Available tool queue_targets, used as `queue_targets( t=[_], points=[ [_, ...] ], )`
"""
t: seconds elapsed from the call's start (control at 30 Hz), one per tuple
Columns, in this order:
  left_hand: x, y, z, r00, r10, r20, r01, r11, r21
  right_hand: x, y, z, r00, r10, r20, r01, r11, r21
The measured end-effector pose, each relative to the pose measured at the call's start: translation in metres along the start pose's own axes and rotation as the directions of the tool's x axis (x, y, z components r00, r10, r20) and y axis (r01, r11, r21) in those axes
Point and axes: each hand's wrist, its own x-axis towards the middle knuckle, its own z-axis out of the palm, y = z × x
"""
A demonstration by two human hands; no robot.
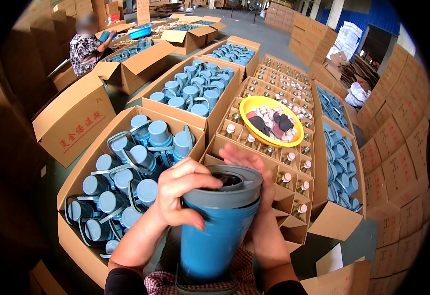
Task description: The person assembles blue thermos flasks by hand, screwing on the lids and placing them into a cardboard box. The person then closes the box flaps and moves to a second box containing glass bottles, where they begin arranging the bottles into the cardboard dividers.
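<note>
Our left hand (174,194) curls around the blue container's (215,241) rim (223,199); our right hand (267,183), loosely open, rests against it. Bottles (301,210) line the divided carton's (282,202) right edge.

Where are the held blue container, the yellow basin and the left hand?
Blue container (217,238), head view: on its side wall.
Yellow basin (245,105), head view: on its left rim.
Left hand (176,191), head view: on its back.

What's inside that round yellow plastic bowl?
In the bowl, I see small pale-pink round pieces, with black cloth and dark-red cloth on top. Whatever lies beneath them is covered.
</note>
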Motion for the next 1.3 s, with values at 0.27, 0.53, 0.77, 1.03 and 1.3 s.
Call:
queue_targets(
  t=[0.27,0.53,0.77,1.03,1.3],
  points=[
    [0.003,0.0,-0.007,0.994,0.084,0.074,-0.073,0.988,-0.135,-0.016,-0.005,-0.007,0.938,-0.332,0.097,0.346,0.897,-0.276],
    [0.018,0.082,-0.014,0.924,-0.2,0.327,0.043,0.902,0.43,-0.038,-0.044,0.022,0.903,-0.325,0.281,0.421,0.535,-0.733],
    [-0.01,0.057,-0.006,0.963,-0.211,0.166,0.081,0.818,0.57,-0.015,-0.008,0.011,0.872,-0.334,0.357,0.476,0.416,-0.774],
    [-0.023,0.024,-0.024,0.904,-0.404,0.14,0.259,0.778,0.573,0.006,0.038,0.013,0.911,-0.319,0.261,0.384,0.43,-0.817],
    [-0.02,0.02,0.015,0.962,-0.256,0.089,0.121,0.697,0.707,0.006,0.062,0.001,0.951,-0.307,0.033,0.271,0.782,-0.561]
  ],
)
